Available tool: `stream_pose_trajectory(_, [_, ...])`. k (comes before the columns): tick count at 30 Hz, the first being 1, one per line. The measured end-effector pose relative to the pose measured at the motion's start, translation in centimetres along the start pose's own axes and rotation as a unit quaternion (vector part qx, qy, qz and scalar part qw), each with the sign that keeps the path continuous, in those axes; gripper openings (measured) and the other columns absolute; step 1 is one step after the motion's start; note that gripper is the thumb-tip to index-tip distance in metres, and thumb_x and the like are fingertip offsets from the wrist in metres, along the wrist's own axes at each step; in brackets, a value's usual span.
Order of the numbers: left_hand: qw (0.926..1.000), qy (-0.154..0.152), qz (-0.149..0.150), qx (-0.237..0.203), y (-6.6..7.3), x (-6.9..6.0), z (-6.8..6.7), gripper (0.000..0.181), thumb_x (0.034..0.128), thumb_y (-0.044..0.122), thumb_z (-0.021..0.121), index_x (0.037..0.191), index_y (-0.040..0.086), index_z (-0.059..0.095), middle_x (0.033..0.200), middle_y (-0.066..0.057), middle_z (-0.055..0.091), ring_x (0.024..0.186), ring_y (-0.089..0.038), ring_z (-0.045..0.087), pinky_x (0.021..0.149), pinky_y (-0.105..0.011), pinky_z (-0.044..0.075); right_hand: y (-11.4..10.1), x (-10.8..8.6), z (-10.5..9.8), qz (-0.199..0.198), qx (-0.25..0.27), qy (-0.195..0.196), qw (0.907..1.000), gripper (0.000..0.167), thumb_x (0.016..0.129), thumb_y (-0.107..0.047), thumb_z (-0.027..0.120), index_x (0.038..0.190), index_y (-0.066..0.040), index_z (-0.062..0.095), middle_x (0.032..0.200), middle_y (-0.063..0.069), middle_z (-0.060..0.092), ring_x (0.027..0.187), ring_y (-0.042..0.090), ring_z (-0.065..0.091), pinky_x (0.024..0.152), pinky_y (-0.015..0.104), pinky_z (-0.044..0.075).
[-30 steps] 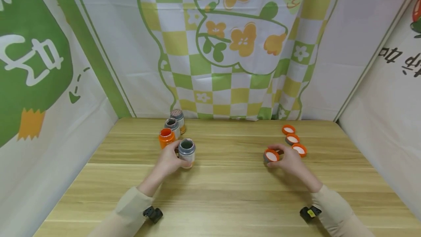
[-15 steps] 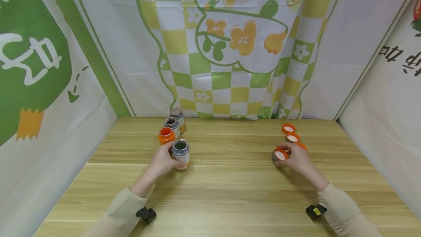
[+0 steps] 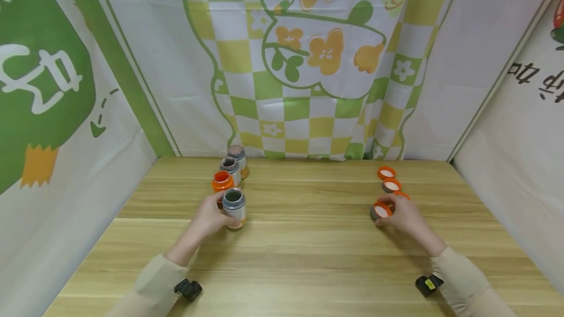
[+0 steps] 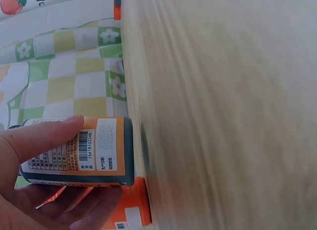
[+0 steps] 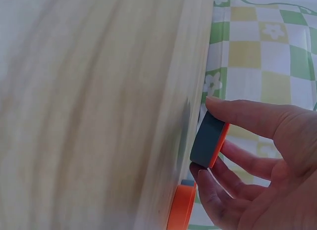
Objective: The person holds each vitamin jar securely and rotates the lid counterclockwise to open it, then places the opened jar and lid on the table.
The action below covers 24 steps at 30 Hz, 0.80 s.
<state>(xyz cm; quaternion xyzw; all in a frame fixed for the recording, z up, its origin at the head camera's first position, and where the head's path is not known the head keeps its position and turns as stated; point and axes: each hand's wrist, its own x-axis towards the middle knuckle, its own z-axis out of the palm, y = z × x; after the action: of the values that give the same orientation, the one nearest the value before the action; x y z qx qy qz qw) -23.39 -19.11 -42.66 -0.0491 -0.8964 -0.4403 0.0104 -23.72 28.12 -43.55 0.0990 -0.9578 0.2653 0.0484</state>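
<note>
My left hand [image 3: 208, 218] grips an uncapped grey-blue jar [image 3: 234, 205] upright by its sides, mouth up. In the left wrist view this jar [image 4: 101, 146] shows an orange and white label with a barcode, and its base looks slightly off the table. Right behind it stands an open orange jar [image 3: 222, 180]. At the right, my right hand [image 3: 409, 218] pinches a grey lid with an orange rim [image 3: 382, 211], white liner facing up. The right wrist view shows that lid [image 5: 208, 141] between thumb and fingers, just above the wood, near an orange lid [image 5: 182, 207].
Behind the orange jar stand an open grey jar [image 3: 230, 168] and another with a speckled top [image 3: 237, 154], in a slanting row. Lids lie at the back right: one orange [image 3: 386, 173], one grey with orange rim [image 3: 391, 185], one orange [image 3: 403, 195] partly behind my right hand. A curtain hangs behind the table.
My left hand has carried the grey-blue jar leftward, to the front of the jar row. My right hand has carried the grey lid rightward, closer to the other lids.
</note>
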Motion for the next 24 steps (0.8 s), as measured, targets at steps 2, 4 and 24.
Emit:
stream_pose_trajectory(2, [1.0, 0.001, -0.005, 0.006, -0.1, 0.0, -0.2, 0.073, 0.0566, 0.003, 0.084, 0.124, 0.0, 0.057, 0.105, -0.017, 0.068, 0.094, -0.027, 0.062, 0.083, -0.042, 0.049, 0.0, -0.1, -0.1, 0.0, -0.005, 0.001, 1.0, 0.061, 0.063, -0.017, 0.086, 0.115, 0.004, 0.062, 0.11, 0.022, 0.064, 0.094, 0.036, 0.062, 0.08, 0.049, 0.049])
stream_pose_trajectory(4, [0.9999, 0.0, -0.008, 0.011, -0.2, 0.0, -0.3, 0.073, 0.0569, 0.004, 0.085, 0.125, 0.0, 0.057, 0.106, -0.017, 0.067, 0.095, -0.028, 0.062, 0.083, -0.042, 0.049, 0.2, -0.2, -0.3, 0.002, -0.006, 0.002, 1.0, 0.06, 0.063, -0.016, 0.086, 0.114, 0.004, 0.062, 0.111, 0.023, 0.064, 0.098, 0.039, 0.06, 0.083, 0.051, 0.048])
stream_pose_trajectory(24, [0.9997, 0.0, -0.014, 0.022, -0.8, -0.3, -1.3, 0.073, 0.0557, 0.005, 0.085, 0.123, 0.0, 0.057, 0.107, -0.02, 0.067, 0.099, -0.035, 0.062, 0.084, -0.047, 0.049, 1.8, -0.9, -1.3, 0.021, -0.044, 0.011, 0.9987, 0.062, 0.06, -0.018, 0.087, 0.112, 0.005, 0.062, 0.111, 0.027, 0.063, 0.102, 0.047, 0.056, 0.085, 0.055, 0.044])
